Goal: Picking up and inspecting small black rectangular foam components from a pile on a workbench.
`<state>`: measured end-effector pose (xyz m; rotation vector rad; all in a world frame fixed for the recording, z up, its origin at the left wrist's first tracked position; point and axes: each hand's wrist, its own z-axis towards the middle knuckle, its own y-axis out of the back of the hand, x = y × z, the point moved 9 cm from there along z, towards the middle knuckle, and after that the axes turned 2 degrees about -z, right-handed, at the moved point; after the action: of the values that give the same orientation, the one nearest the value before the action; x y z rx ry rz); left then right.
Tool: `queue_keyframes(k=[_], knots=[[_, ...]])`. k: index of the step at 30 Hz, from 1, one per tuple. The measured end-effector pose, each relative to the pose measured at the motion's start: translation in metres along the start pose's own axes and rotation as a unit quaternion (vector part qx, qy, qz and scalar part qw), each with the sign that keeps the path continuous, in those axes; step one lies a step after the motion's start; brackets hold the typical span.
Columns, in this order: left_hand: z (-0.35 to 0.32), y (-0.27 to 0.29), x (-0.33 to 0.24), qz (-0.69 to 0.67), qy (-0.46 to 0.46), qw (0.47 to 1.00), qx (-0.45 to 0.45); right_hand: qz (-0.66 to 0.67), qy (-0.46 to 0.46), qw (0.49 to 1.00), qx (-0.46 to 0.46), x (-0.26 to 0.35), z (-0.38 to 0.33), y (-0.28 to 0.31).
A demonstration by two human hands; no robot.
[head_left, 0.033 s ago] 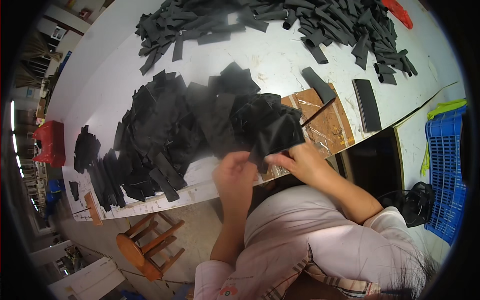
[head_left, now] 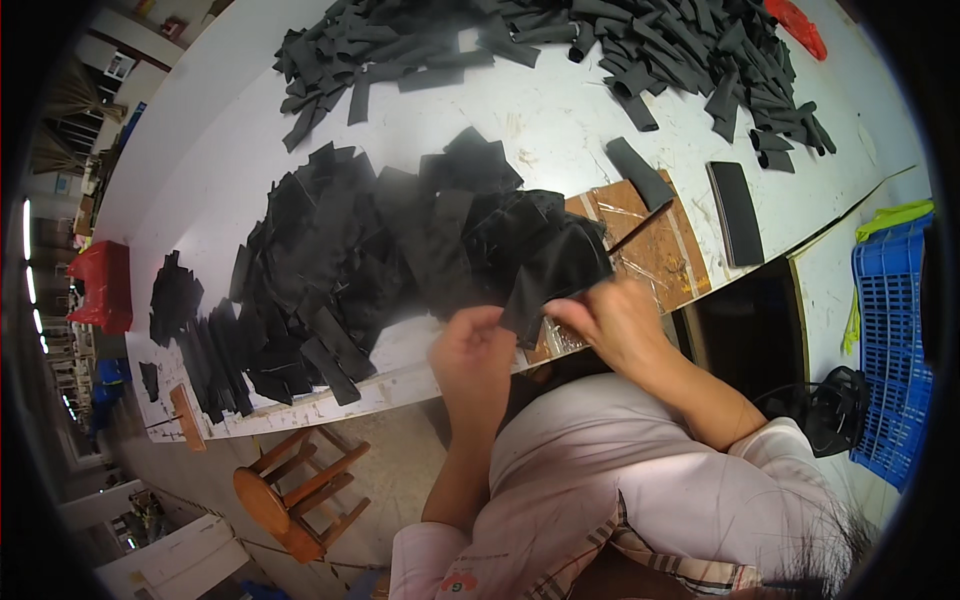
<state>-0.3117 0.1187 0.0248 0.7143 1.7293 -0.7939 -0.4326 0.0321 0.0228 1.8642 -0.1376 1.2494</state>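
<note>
Between my hands is a dark fabric piece [head_left: 560, 272], smooth and slightly shiny, at the near edge of the table. The fingers of my left hand [head_left: 472, 352] are closed on its lower left corner. My right hand [head_left: 625, 322] pinches its lower edge between thumb and fingers; the fingertips are partly hidden behind the cloth. Just beyond lies a loose heap of black fabric pieces [head_left: 330, 235], reaching left from my hands. A brown board [head_left: 660, 255] wrapped with clear tape sits under the cloth at my right, and a dark folded strip [head_left: 637, 172] lies across its far edge.
Many dark fabric tubes [head_left: 670, 50] are piled along the far side of the white table [head_left: 540, 110]. A black phone-like slab [head_left: 735, 213] lies at the right. Beyond the table edge stand a blue crate [head_left: 890, 340], a wooden stool [head_left: 290, 495] and a red container [head_left: 103, 287].
My right hand has shifted slightly right, its thumb along the cloth's lower edge. My left hand sits a little lower. The cloth stays between them.
</note>
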Motion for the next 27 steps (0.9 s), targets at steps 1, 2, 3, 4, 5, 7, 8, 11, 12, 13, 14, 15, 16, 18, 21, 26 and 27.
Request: queue_keyframes(k=[1, 2, 3, 4, 5, 7, 8, 11, 12, 13, 14, 15, 16, 18, 21, 26, 27], knots=[[-0.002, 0.004, -0.008, 0.096, -0.049, 0.994, -0.036, 0.007, 0.018, 0.998, -0.053, 0.009, -0.005, 0.016], [-0.004, 0.001, -0.008, 0.095, -0.053, 0.993, -0.039, 0.014, 0.035, 0.994, -0.106, 0.019, -0.013, 0.032], [-0.007, -0.005, -0.011, 0.105, -0.077, 0.991, -0.025, 0.045, 0.085, 0.988, -0.122, 0.035, -0.018, 0.036], [-0.010, -0.011, -0.014, 0.115, -0.100, 0.988, -0.012, 0.046, 0.091, 0.988, -0.119, 0.040, -0.019, 0.037], [-0.012, -0.017, -0.018, 0.163, -0.112, 0.980, -0.004, 0.058, 0.126, 0.981, -0.133, 0.049, -0.021, 0.040], [-0.013, -0.025, -0.021, 0.145, -0.111, 0.983, 0.011, 0.137, 0.137, 0.976, -0.100, 0.048, -0.018, 0.032], [-0.013, -0.029, -0.021, 0.127, -0.106, 0.986, 0.028, 0.138, 0.143, 0.975, -0.095, 0.046, -0.016, 0.029], [-0.018, -0.029, -0.031, 0.234, -0.191, 0.953, -0.013, 0.061, 0.191, 0.974, -0.105, 0.052, -0.013, 0.028], [-0.023, -0.031, -0.037, 0.303, -0.241, 0.921, -0.041, 0.064, 0.198, 0.973, -0.099, 0.054, -0.011, 0.025], [-0.024, -0.027, -0.038, 0.326, -0.275, 0.901, -0.082, -0.008, 0.212, 0.971, -0.113, 0.059, -0.010, 0.022], [-0.023, -0.027, -0.034, 0.329, -0.277, 0.898, -0.092, -0.079, 0.225, 0.963, -0.128, 0.063, -0.009, 0.018], [-0.016, -0.017, -0.021, 0.233, -0.213, 0.943, -0.106, -0.076, 0.224, 0.961, -0.140, 0.061, -0.007, 0.015], [-0.011, -0.008, -0.009, 0.131, -0.148, 0.973, -0.117, -0.073, 0.233, 0.960, -0.136, 0.061, -0.006, 0.011], [0.001, -0.002, 0.000, 0.021, -0.026, 0.997, -0.073, -0.008, 0.175, 0.972, -0.158, 0.045, 0.001, 0.018], [0.002, -0.032, 0.021, -0.378, 0.135, 0.902, 0.158, 0.231, 0.061, 0.970, -0.053, 0.023, 0.008, 0.011], [0.007, -0.032, 0.013, -0.118, 0.034, 0.989, 0.082, 0.689, -0.140, 0.698, 0.134, -0.003, -0.002, -0.034], [0.008, -0.025, 0.004, -0.030, -0.053, 0.998, 0.019, 0.689, -0.153, 0.697, 0.127, -0.001, -0.004, -0.037]])
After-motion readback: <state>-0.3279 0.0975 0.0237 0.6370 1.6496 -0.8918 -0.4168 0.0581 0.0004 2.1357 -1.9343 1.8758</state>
